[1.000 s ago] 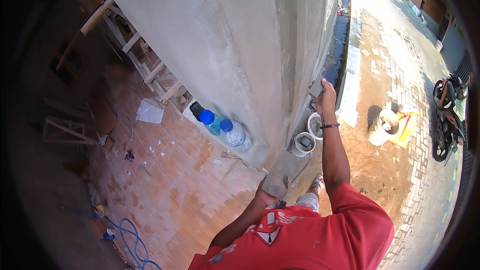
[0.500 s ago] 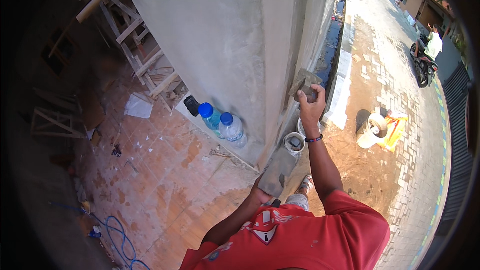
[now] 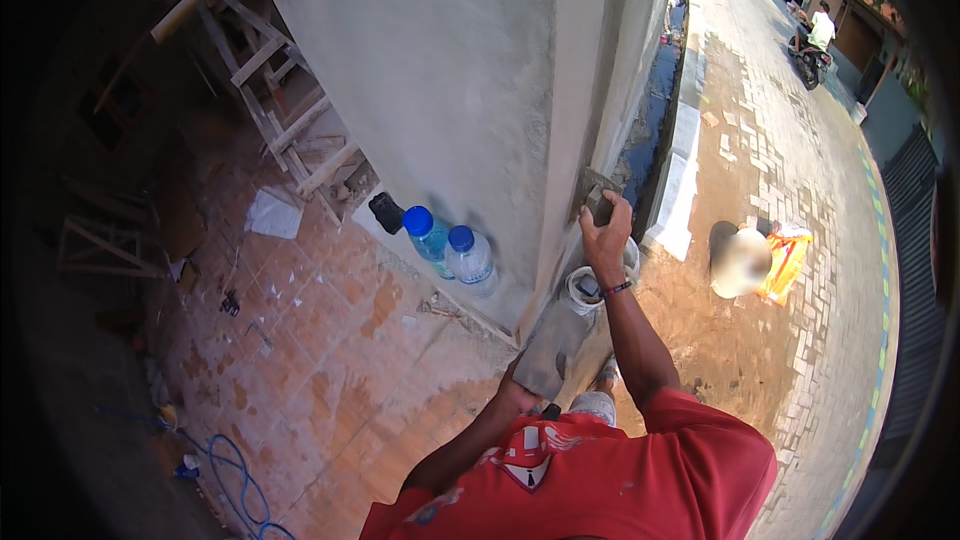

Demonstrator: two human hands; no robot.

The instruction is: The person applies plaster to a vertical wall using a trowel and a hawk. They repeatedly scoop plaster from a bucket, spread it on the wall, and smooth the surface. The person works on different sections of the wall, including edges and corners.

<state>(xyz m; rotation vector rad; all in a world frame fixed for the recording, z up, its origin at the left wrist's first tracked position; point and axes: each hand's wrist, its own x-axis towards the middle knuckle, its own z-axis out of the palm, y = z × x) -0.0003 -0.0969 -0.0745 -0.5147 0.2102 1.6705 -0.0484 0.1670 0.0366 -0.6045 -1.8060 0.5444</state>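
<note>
My right hand point(image 3: 606, 238) grips the block handle of a small grey plastering float point(image 3: 600, 188) at the corner moulding of the grey plastered wall point(image 3: 420, 70). My left hand point(image 3: 515, 390) grips a flat, grey, dirty board point(image 3: 550, 345) lower down, near my body. Just beyond the board stand a small white bucket point(image 3: 584, 292) and a second bucket point(image 3: 630, 255), partly hidden by my right arm. Two water bottles with blue caps point(image 3: 466, 262) stand at the wall's foot beside a black item point(image 3: 385, 211).
A wooden trestle point(image 3: 280, 110) and scraps lie left, with a blue hose point(image 3: 225, 455) on the tiled floor. Right are a drainage channel point(image 3: 645, 155), a pale bucket point(image 3: 740, 268) by an orange sack point(image 3: 785, 265), and a paved lane where a person point(image 3: 820, 30) rides a motorbike.
My right hand has swung left onto the wall's corner with the float, rising, then dropping slightly. The motorbike with its rider has moved away up the lane. My left hand still holds the board.
</note>
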